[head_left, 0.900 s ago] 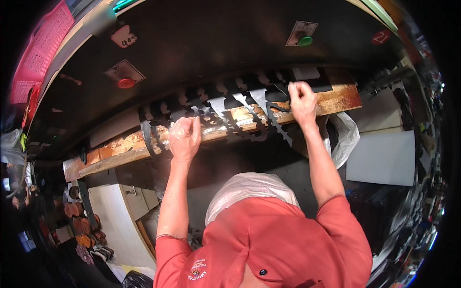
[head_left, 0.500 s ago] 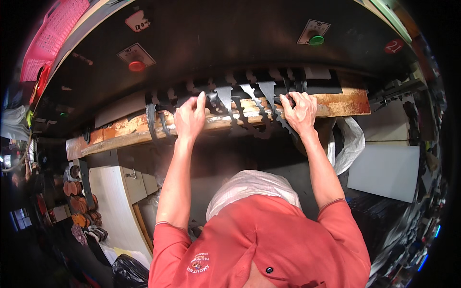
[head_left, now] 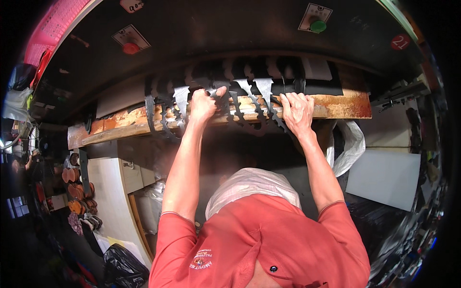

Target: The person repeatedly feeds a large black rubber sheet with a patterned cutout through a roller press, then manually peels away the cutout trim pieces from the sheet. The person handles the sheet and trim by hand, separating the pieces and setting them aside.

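Several jagged strips (head_left: 264, 90) overhang the wooden board (head_left: 346, 106) — left hand (head_left: 203, 106): fingers curled, grip indiscernible; right hand (head_left: 297, 113): fingers bent, close together — at board edge.

A red short-sleeved shirt (head_left: 288, 235) bears 1 dark button (head_left: 273, 269).

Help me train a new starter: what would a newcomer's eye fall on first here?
The red shirt fills the lower middle. Above it, dark jagged strips hang over the edge of a wooden board. On the black panel beyond, a red button sits left and a green button right.
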A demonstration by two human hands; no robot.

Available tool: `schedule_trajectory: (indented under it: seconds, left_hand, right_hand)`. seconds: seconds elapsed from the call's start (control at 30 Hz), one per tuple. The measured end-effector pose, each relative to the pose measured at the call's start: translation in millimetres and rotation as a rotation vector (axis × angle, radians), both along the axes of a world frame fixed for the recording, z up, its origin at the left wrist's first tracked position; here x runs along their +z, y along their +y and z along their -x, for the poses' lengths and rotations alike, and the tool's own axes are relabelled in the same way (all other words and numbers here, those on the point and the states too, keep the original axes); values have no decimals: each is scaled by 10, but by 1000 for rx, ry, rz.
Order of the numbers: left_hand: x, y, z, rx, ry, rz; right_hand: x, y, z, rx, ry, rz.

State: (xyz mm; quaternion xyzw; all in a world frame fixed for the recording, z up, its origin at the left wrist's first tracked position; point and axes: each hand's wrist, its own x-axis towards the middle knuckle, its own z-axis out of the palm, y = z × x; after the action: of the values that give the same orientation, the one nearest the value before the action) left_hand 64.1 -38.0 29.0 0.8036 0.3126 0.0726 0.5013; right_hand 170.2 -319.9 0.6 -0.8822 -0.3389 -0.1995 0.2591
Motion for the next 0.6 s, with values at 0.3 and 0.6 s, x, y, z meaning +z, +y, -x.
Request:
schedule_trajectory:
  seconds: [0.3,0.6]
  left_hand:
    - [-89,-3,234,-18,-305,47]
    - [-17,41,374,-178,-287,118]
  right_hand:
    - [150,-64,-1,156,173,-112]
    - [1062,-208,-265,171,588,131]
